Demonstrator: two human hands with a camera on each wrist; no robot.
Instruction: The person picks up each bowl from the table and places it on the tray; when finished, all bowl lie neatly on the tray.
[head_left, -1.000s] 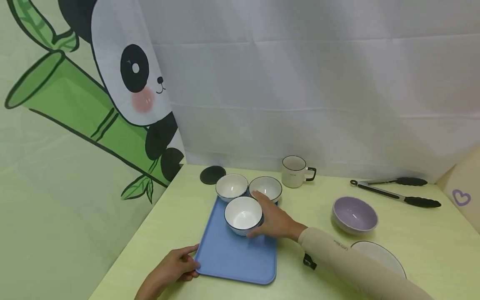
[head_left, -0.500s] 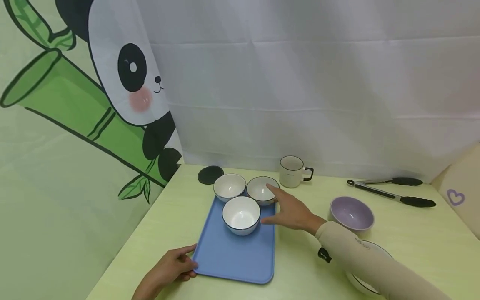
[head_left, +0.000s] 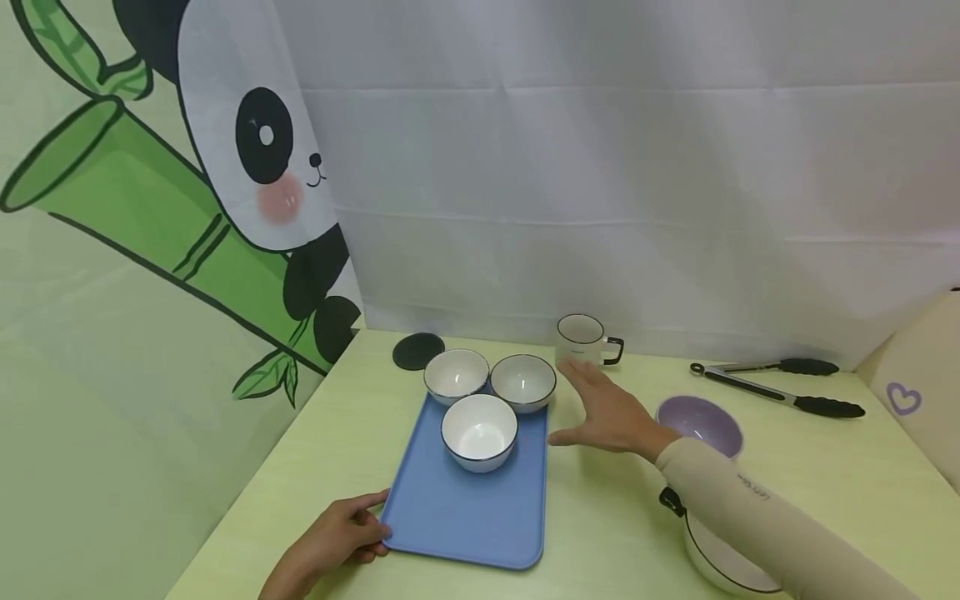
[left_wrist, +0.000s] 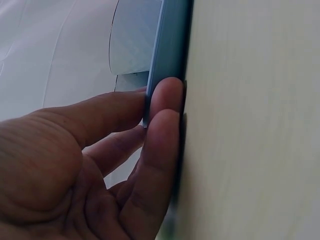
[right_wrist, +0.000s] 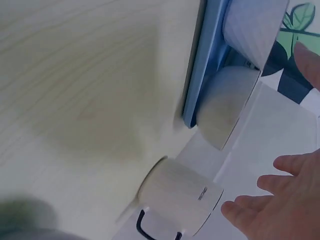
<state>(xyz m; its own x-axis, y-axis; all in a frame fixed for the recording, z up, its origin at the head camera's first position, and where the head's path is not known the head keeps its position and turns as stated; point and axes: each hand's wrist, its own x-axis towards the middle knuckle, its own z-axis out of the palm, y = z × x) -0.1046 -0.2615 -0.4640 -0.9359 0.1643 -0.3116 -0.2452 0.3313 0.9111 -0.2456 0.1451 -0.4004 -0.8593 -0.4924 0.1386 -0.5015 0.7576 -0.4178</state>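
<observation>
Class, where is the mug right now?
In the head view, the mug stands near the white backdrop, right of the three white bowls and just beyond the right hand.

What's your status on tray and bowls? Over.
Left hand grips blue tray by near-left corner. Right hand empty, beside tray. Three white bowls on tray. Mug beyond right hand, possible obstacle.

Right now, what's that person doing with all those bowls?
A person's left hand grips the near left corner of a blue tray. Three white bowls with dark rims stand on it, two at the far end and one in front. The right hand hovers to the right of the tray, fingers spread, holding nothing. Off the tray, a mug stands at the back of the table, with a purple bowl and tongs further right.
</observation>
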